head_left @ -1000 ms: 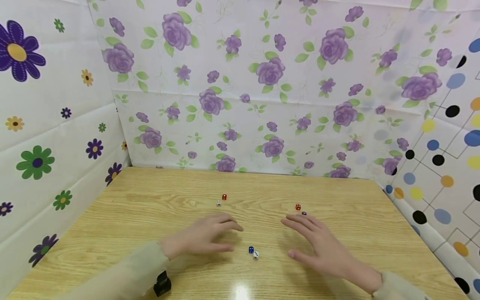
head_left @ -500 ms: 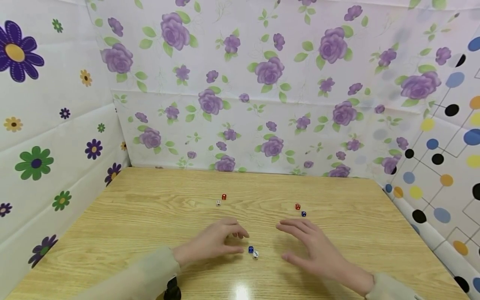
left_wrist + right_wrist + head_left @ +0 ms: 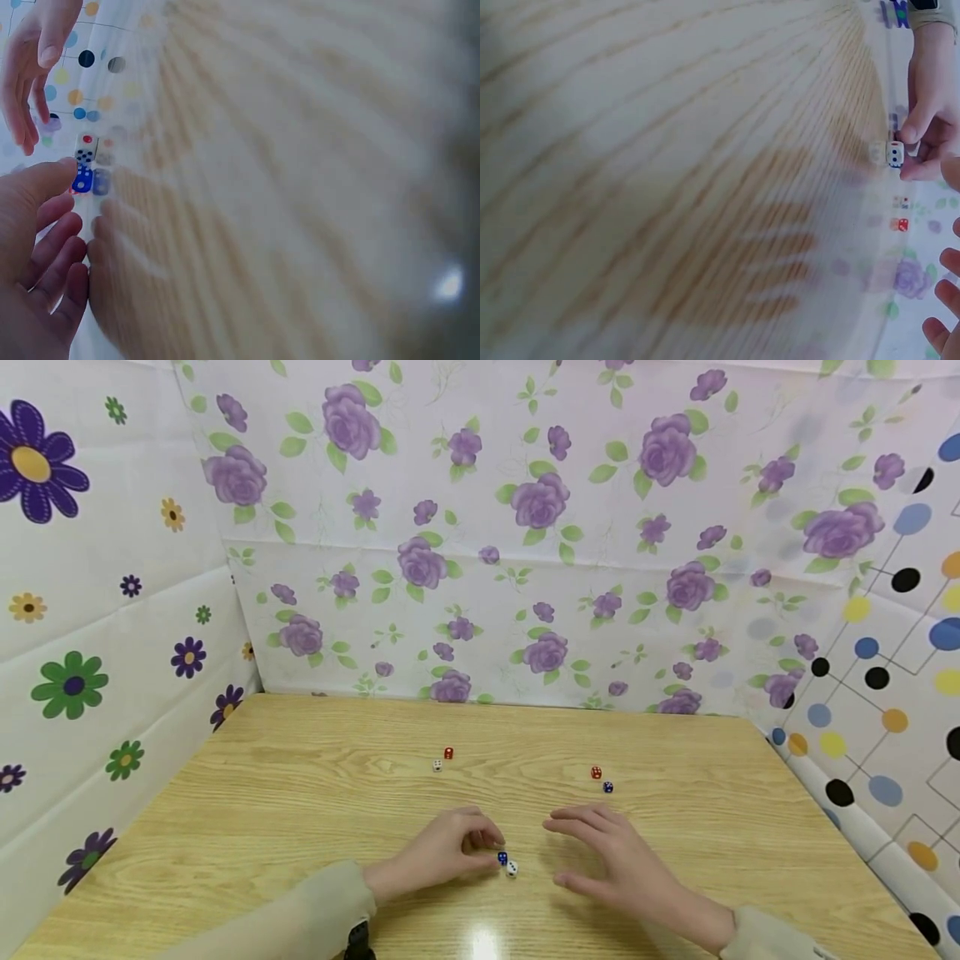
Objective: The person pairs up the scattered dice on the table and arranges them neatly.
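Observation:
A blue die [image 3: 502, 858] and a white die [image 3: 512, 868] sit side by side near the middle of the table. My left hand [image 3: 442, 850] is right beside the blue die, thumb and forefinger apart around its near side. In the left wrist view the thumb [image 3: 52, 182] overlaps the blue die [image 3: 82, 180]; whether it touches cannot be told. The white die [image 3: 894, 154] hides most of the blue one in the right wrist view. My right hand [image 3: 626, 870] hovers to the right of the pair, fingers spread and holding nothing.
Farther back on the left lie a red die [image 3: 448, 753] and a white die [image 3: 437, 766]. A red die [image 3: 596, 772] and a blue die [image 3: 608, 787] lie back right. Patterned cloth walls [image 3: 540, 568] enclose the wooden table [image 3: 337, 777] at the back and sides.
My left hand has moved right and slightly nearer, from beside the dice up to the blue die, its fingers curling more. My right hand has drifted a little left. The dice stay put.

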Action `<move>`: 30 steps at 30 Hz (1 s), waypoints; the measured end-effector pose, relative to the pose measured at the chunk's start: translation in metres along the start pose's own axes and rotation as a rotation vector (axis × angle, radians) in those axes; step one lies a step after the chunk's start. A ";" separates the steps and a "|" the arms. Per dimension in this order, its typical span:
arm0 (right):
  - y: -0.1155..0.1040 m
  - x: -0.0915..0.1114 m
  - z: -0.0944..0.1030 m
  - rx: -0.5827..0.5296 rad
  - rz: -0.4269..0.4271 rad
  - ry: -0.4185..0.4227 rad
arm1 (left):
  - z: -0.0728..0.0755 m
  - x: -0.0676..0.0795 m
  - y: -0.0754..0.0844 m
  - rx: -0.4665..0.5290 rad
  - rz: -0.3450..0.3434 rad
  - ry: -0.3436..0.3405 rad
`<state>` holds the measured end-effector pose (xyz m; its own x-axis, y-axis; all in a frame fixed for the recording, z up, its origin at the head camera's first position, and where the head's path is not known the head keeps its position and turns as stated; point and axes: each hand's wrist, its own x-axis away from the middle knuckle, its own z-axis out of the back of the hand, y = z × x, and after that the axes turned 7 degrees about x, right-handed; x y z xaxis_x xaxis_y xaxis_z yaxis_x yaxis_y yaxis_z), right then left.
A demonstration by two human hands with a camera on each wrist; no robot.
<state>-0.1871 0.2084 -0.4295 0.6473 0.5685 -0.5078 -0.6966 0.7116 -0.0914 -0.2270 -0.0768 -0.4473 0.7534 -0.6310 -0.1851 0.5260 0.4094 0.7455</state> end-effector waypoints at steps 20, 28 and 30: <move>-0.008 -0.004 -0.010 -0.074 -0.050 -0.061 | -0.012 0.000 0.003 0.051 0.064 0.059; -0.012 -0.006 -0.012 -0.083 -0.048 -0.054 | -0.012 0.002 0.003 0.052 0.058 0.059; -0.013 -0.007 -0.011 -0.087 -0.048 -0.053 | -0.012 0.002 0.004 0.052 0.063 0.060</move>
<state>-0.1860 0.1901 -0.4344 0.6946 0.5573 -0.4550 -0.6870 0.7014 -0.1896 -0.2186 -0.0685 -0.4529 0.8074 -0.5638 -0.1742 0.4573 0.4113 0.7885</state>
